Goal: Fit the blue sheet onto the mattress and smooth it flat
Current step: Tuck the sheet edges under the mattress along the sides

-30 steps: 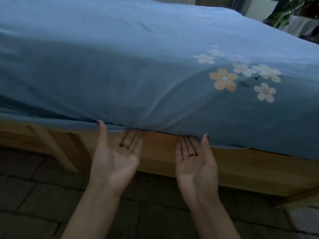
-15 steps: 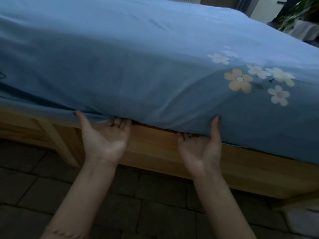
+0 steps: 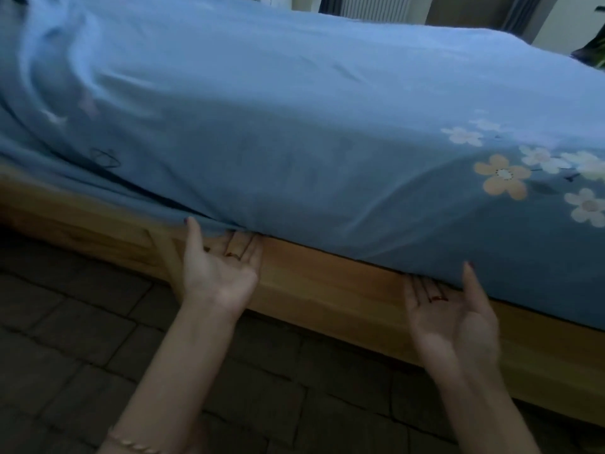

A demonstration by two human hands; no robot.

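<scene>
The left hand [image 3: 222,273] lay palm up against the lower edge of the blue sheet [image 3: 294,132], its fingers straight and slipped under the hem where the cloth met the wooden bed frame [image 3: 327,283], thumb raised against the fabric outside. That grip was apart, not clamped: it looked placed to push the hem under the mattress, which the sheet hid entirely. Left of this hand the cloth ran in loose diagonal folds and the hem sagged over the frame, so that stretch probably still wanted tucking. Between the two hands the hem sat straight along the rail. The right hand [image 3: 451,309] mirrored the first, palm up, straight fingers under the hem, thumb up on the fabric. Right of it the sheet, printed with flowers [image 3: 502,175], hung lower over the rail. Below both wrists the tiled floor [image 3: 65,339] left room to draw back or shift sideways.
</scene>
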